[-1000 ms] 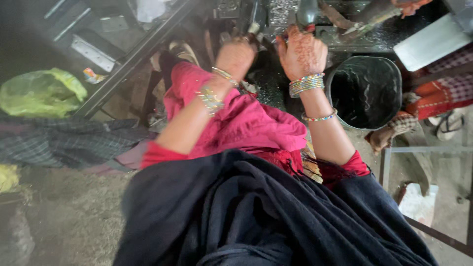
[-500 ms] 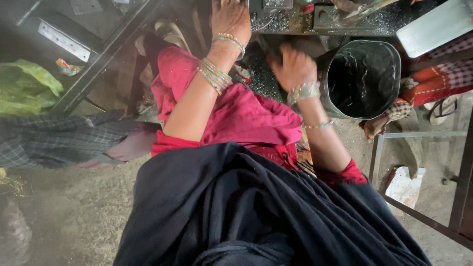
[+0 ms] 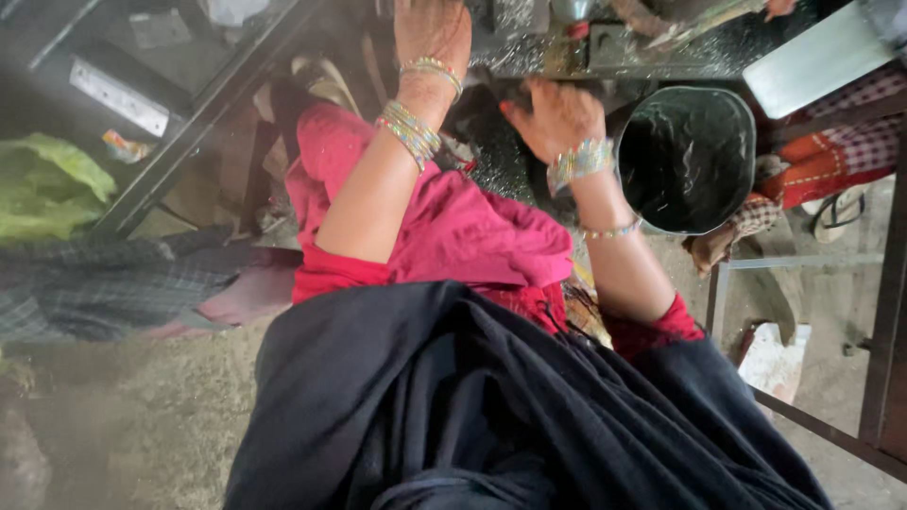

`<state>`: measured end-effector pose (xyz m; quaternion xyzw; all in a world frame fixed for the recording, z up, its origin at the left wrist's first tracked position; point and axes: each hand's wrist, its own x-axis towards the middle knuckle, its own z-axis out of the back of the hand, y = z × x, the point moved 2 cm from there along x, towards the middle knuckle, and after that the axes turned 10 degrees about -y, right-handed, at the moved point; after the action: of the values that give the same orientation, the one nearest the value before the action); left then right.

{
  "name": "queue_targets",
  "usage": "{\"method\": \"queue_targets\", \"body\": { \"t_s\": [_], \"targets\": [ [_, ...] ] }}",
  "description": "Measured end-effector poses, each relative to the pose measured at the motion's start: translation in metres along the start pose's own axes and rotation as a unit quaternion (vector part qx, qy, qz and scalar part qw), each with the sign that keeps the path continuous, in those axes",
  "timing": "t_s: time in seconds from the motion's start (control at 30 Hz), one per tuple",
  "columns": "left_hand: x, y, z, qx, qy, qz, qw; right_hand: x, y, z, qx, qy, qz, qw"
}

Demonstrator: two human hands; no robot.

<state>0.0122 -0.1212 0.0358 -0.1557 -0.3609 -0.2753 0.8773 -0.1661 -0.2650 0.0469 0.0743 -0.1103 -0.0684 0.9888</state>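
Metal surface (image 3: pixel 652 57), strewn with glinting filings, runs along 12 o'clock at the top edge of view. Shows a shift within the last second: from both hands up at the surface to only the left hand (image 3: pixel 430 28) kept there, pushed further toward 12 o'clock, fingers cut off by the frame, so cannot tell whether spread or closed. Has the right hand (image 3: pixel 557 118) dropped back to about 1 o'clock, below the surface's edge, fingers (image 3: pixel 520 111) curled loosely inward; cannot tell whether pinching anything. Suggests work now carried by the left hand alone. Places a black bucket (image 3: pixel 688 156) just beside the right hand at 2 o'clock, crowding its way back up. Leaves a pink cloth (image 3: pixel 472 227) bunched over the lap between the forearms, a green bag (image 3: pixel 47 184) well apart at 9 o'clock, and another person's orange garment (image 3: pixel 831 156) at 3 o'clock.
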Motion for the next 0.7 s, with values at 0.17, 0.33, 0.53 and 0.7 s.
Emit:
{"method": "queue_targets", "body": {
  "t_s": [0.17, 0.33, 0.53, 0.7],
  "targets": [
    [-0.003, -0.006, 0.007, 0.028, 0.056, -0.009, 0.998, -0.034, 0.004, -0.013, 0.083, 0.032, -0.06, 0.994],
    [-0.004, -0.005, 0.026, 0.049, 0.092, -0.048, 0.993, -0.018, -0.003, -0.022, 0.047, 0.134, -0.073, 0.987],
    [-0.006, -0.013, 0.019, 0.062, 0.181, -0.031, 0.981, -0.035, 0.001, -0.028, 0.009, 0.015, -0.014, 1.0],
    [-0.012, -0.008, 0.02, 0.012, 0.059, -0.034, 0.998, -0.044, 0.007, -0.033, 0.064, 0.169, -0.114, 0.977]
  ]
}}
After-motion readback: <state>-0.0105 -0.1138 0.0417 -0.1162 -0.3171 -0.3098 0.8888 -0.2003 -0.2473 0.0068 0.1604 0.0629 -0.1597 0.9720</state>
